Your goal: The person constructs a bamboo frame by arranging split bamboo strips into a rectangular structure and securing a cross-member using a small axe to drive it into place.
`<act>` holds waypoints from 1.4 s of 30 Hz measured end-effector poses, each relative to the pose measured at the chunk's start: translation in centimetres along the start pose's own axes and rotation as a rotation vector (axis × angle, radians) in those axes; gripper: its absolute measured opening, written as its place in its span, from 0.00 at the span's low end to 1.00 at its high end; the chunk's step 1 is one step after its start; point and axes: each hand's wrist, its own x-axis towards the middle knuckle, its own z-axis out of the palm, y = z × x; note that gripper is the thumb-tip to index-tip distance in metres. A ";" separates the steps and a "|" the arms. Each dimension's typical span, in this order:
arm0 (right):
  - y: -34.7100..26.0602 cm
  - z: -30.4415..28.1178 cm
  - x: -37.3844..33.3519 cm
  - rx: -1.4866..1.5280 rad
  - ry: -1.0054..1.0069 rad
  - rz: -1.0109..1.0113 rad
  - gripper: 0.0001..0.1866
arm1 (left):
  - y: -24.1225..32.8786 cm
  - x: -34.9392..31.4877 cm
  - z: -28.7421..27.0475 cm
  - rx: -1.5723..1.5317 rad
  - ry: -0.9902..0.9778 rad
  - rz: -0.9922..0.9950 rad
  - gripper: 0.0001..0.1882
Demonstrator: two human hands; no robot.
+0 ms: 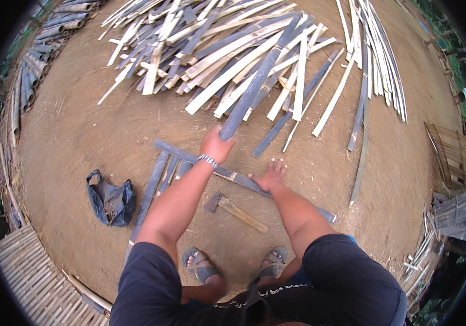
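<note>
My left hand point(216, 145), with a banded wrist, is closed around the near end of a long grey split-bamboo strip point(257, 81). That strip reaches away over a heap of other strips. Fingers spread, my right hand point(271, 176) is held palm down beside a grey bamboo crosspiece point(249, 183); whether it touches the ground cannot be told. The crosspiece runs slantwise below both hands, and several strips point(148, 187) meet its left part. Between my arms lies a hatchet point(238, 211) with a dark metal head and wooden handle.
Split-bamboo strips point(211, 54) form a large pile ahead, with more long strips point(380, 60) at the far right. A dark plastic bag point(110, 201) sits on the dirt at left. Bamboo poles point(40, 60) are stacked far left; a slatted bamboo platform point(40, 277) stands near left.
</note>
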 end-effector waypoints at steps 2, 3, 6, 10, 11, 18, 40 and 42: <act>-0.1 -0.3 0.0 -0.024 0.009 -0.026 0.65 | -2.6 -3.9 -3.9 -0.025 0.014 0.020 0.22; 0.2 -0.2 0.0 -0.026 0.015 -0.040 0.65 | -3.8 -6.3 -5.9 -0.015 0.056 0.057 0.22; -0.9 -1.4 -1.5 -0.040 0.020 -0.041 0.64 | -8.6 -14.1 -11.7 0.019 0.143 0.028 0.24; -0.2 -2.3 -1.0 0.042 0.020 -0.080 0.64 | -11.7 -25.0 -17.2 -0.005 0.277 -0.003 0.22; -1.1 -2.4 -1.4 0.080 0.095 -0.077 0.63 | -12.2 -27.0 -17.7 -0.031 0.294 -0.028 0.22; -18.8 -1.6 -15.6 0.688 0.195 -1.024 0.57 | -15.9 -36.2 -14.3 -0.161 0.588 -0.115 0.19; -21.4 10.2 -22.0 -0.850 -0.204 -1.580 0.31 | -15.8 -52.1 -13.6 0.593 0.487 -0.427 0.33; -22.0 12.2 -22.1 -0.888 -0.232 -1.563 0.31 | -19.1 -53.8 -12.2 0.395 0.202 -0.541 0.35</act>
